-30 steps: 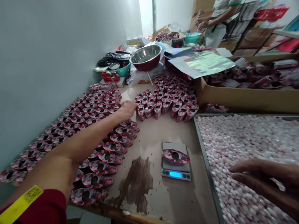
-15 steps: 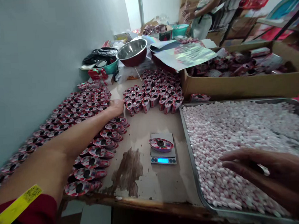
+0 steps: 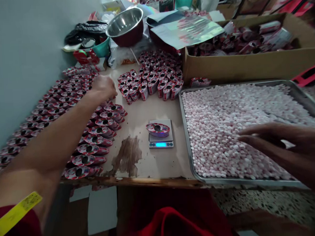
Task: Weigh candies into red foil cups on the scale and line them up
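My left hand (image 3: 103, 87) reaches far across the table with its fingers curled, at the gap between two groups of small red printed containers (image 3: 88, 111). What it grips is hidden. My right hand (image 3: 288, 143) hovers flat over a metal tray (image 3: 186, 144) full of small pink and white candies (image 3: 226, 121), fingers stretched out. Between the hands a small digital scale (image 3: 160, 140) carries one red container (image 3: 158, 129).
A cluster of upright red containers (image 3: 151, 76) stands behind the scale. A cardboard box (image 3: 249, 65) of packets lies beyond the tray. At the back are a steel bowl (image 3: 124, 23), a teal bowl (image 3: 101, 48) and a shiny sheet (image 3: 187, 28). A wall (image 3: 24, 51) borders the left.
The view has tilted down and pulled back, so my lap shows. My left hand has drawn back a little from the upright cluster. The right hand stays over the candies.
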